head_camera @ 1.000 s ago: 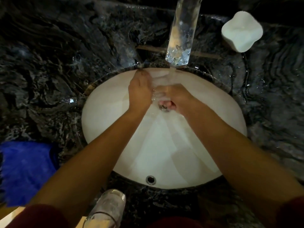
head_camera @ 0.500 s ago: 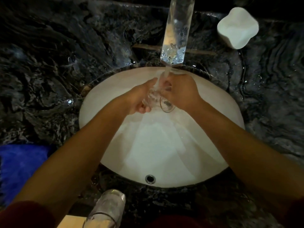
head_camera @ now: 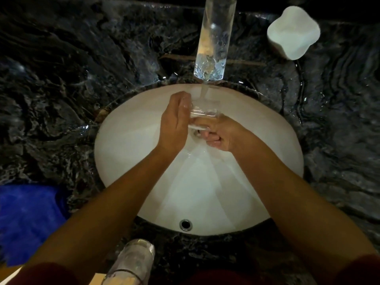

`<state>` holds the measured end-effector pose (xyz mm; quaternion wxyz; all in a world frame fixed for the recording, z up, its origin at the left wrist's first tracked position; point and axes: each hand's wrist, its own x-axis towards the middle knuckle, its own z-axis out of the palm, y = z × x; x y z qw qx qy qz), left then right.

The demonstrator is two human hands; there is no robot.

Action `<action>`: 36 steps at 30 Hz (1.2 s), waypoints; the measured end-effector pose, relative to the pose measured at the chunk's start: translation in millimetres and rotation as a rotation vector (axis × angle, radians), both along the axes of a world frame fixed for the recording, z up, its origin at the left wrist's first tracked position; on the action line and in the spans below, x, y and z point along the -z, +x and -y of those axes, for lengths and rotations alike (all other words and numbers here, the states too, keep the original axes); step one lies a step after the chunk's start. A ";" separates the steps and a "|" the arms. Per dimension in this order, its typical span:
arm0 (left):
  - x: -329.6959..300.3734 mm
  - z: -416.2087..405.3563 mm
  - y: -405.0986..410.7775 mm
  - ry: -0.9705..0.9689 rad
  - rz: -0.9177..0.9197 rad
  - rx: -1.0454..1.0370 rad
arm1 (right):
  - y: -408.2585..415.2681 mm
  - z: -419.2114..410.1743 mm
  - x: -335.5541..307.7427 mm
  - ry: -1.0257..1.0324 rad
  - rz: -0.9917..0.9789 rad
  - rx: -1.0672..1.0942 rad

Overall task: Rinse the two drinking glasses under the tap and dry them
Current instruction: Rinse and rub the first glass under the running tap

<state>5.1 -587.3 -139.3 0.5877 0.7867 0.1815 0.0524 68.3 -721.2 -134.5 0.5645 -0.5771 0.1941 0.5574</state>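
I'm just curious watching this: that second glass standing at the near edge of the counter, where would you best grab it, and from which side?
Probably round its side wall, about mid-height, coming in from the left. The second glass stands upright on the dark counter in front of the basin, beside the left forearm, so the left hand is nearest. Both hands are now busy with the glass under the tap.

A dark marbled stone surface (head_camera: 61, 83), wet and glinting in places, surrounds the white oval basin (head_camera: 127, 153), which has a small round metal overflow hole (head_camera: 185, 224) in its near wall. A white lobed container (head_camera: 293, 32) stands on the surface at the far right, and a blue fluffy cloth (head_camera: 26, 221) lies at the near left edge
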 end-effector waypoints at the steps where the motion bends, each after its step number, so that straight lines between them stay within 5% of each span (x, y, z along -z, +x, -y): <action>1: -0.8 -1.7 3.7 -0.121 -0.093 -0.025 | 3.8 1.3 -3.4 -0.087 0.155 -0.075; 5: -9.8 -19.8 22.8 -0.581 -0.693 0.081 | 20.2 6.2 1.4 -0.361 0.956 -0.457; 7: -11.3 -30.5 30.4 -0.646 -0.818 0.247 | 24.6 6.6 6.9 -0.355 1.267 -0.437; 9: -12.8 -36.5 37.2 -0.698 -0.839 0.314 | 25.6 3.8 8.2 -0.342 1.372 -0.445; 18: -7.1 -6.3 18.8 -0.507 -0.509 -0.155 | 13.8 -20.0 3.5 -0.450 0.647 -0.136; 25: -0.7 -8.6 0.2 -0.080 -0.191 0.012 | -3.6 -10.1 3.6 -0.066 -0.054 -0.066; 31: -19.4 -24.6 10.4 -0.198 -0.191 -0.019 | 8.5 -8.0 -11.5 -0.141 0.243 0.009; 36: -27.0 -29.6 6.3 -0.241 -0.440 0.051 | 14.7 -3.2 -26.3 -0.162 0.292 -0.019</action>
